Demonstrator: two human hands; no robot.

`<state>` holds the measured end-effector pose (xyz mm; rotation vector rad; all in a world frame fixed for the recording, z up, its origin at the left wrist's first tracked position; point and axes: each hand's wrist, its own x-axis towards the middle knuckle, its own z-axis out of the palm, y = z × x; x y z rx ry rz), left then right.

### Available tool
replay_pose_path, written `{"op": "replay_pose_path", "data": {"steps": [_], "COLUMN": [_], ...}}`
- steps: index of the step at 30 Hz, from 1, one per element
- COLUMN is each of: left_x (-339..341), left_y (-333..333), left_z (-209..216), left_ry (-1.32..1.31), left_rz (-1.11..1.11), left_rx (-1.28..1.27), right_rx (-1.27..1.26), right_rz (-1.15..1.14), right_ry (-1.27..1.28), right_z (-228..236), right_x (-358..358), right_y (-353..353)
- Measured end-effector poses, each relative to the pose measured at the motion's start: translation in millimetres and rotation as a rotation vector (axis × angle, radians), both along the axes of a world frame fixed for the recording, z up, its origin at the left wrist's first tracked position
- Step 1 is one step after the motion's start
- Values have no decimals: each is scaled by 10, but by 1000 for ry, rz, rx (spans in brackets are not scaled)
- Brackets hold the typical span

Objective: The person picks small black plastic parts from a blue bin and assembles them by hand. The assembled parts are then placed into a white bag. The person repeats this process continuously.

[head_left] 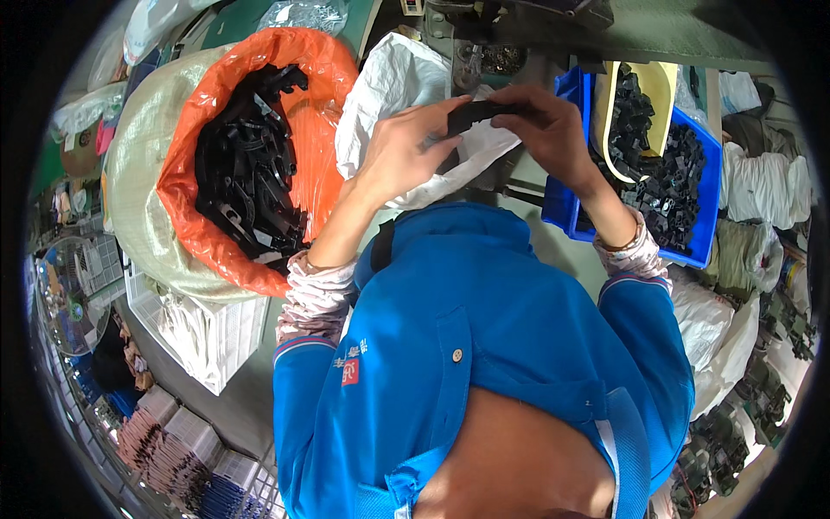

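Between my two hands, over a white sack [393, 73], is a curved black plastic part [469, 115]. My left hand [402, 149] pinches its left end between thumb and fingers. At the other end, the fingers of my right hand [552, 134] are closed round the part, partly in shadow. To the left, an orange plastic liner [320, 112] inside a pale woven sack [138, 173] holds many long black plastic parts [246, 164]. Beside my right forearm, a blue bin [711, 186] holds small black pieces [674, 186], and a cream-yellow scoop-shaped bin [660, 91] with more of them rests in it.
A dark green machine or bench edge [674, 39] runs along the far side. A white plastic crate [220, 346] stands below the pale sack. White bags [761, 186] and heaps of dark parts [722, 450] lie along the right.
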<state>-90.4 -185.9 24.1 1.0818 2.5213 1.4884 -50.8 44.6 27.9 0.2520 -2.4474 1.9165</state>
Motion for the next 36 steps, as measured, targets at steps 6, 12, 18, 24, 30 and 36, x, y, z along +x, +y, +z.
{"op": "replay_pose_path", "data": {"steps": [6, 12, 18, 24, 30, 36], "left_x": [-299, -634, -900, -1000, -1050, -908], "left_y": [-35, -14, 62, 128, 78, -90], "left_z": [117, 146, 143, 127, 111, 125], "left_ry": [228, 341, 344, 129, 199, -69], "left_rz": [-62, -144, -199, -257, -240, -153], "left_rx": [-137, -135, -11, -295, -313, -205], "right_rx": [-59, -47, 75, -16, 72, -34], "right_rz": [-96, -199, -246, -228, -219, -156], "right_ry": [97, 230, 299, 47, -27, -105], "right_z": [-90, -56, -5, -187, -182, -479], "right_x": [-139, -290, -399, -474, -536, -768], "right_y": [-146, -199, -169, -56, -15, 299]}}
